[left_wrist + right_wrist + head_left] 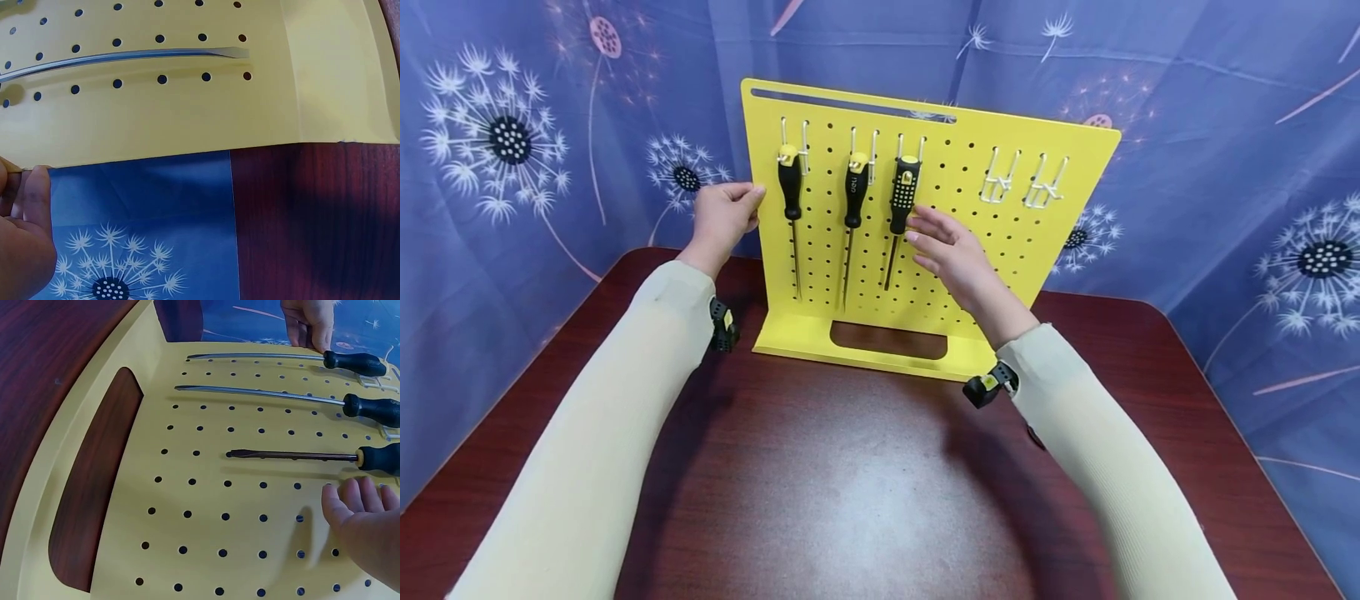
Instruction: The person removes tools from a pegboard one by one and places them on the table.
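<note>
My left hand [721, 220] pinches the left edge of a yellow pegboard [801, 335] that stands upright. Three screwdrivers hang on it from white hooks, tips down. The left screwdriver [791, 187] and the middle screwdriver [854, 192] have smooth black handles with yellow tops. The third screwdriver [903, 196] has a dotted black handle and a shorter shaft. Just right of that handle is my right hand [953, 257], its fingers relaxed and slightly bent, holding nothing. In the right wrist view, the fingertips [331, 494] lie below the dotted screwdriver's handle.
Farther right on the board are two bare white double hooks [997, 177]. The board's base has a long slot, and everything stands on a dark reddish wooden table [842, 467]. Behind it hangs a blue curtain [865, 50] with dandelion prints.
</note>
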The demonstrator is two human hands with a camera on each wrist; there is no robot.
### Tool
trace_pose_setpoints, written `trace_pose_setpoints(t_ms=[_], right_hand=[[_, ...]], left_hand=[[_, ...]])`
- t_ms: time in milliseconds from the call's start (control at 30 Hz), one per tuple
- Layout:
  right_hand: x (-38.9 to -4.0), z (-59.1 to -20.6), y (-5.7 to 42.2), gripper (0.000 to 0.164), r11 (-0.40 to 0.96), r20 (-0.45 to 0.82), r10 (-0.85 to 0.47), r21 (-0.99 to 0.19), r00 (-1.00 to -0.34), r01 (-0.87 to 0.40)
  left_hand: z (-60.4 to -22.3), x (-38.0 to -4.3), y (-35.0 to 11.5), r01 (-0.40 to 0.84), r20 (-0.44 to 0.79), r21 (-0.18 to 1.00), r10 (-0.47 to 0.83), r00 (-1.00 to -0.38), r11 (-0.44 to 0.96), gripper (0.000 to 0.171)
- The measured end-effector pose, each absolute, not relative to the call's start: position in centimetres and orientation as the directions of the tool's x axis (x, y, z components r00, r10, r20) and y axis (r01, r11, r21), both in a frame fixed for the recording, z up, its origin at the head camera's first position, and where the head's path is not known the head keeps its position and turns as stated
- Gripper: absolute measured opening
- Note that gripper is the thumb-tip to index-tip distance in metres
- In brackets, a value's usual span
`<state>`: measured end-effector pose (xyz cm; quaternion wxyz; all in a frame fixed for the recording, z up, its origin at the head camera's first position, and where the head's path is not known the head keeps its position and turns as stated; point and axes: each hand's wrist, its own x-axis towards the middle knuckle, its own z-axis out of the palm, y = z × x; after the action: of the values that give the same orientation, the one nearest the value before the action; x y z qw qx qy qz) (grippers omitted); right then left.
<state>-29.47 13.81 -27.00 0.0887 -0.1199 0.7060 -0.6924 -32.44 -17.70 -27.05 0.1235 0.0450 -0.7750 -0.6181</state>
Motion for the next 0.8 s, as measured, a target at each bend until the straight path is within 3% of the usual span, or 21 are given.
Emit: trace_pose_setpoints(t_ms=[800], right_hand=[[-30.2,-26.0,12.4,0.065,-0.009,0.005,-0.285,-1.000,-0.959,-0.002]], left_hand=[[-27.0,-32.4,-17.8,0.078,0.136,0.966,-0.224,-0.965,0.248,0.019]])
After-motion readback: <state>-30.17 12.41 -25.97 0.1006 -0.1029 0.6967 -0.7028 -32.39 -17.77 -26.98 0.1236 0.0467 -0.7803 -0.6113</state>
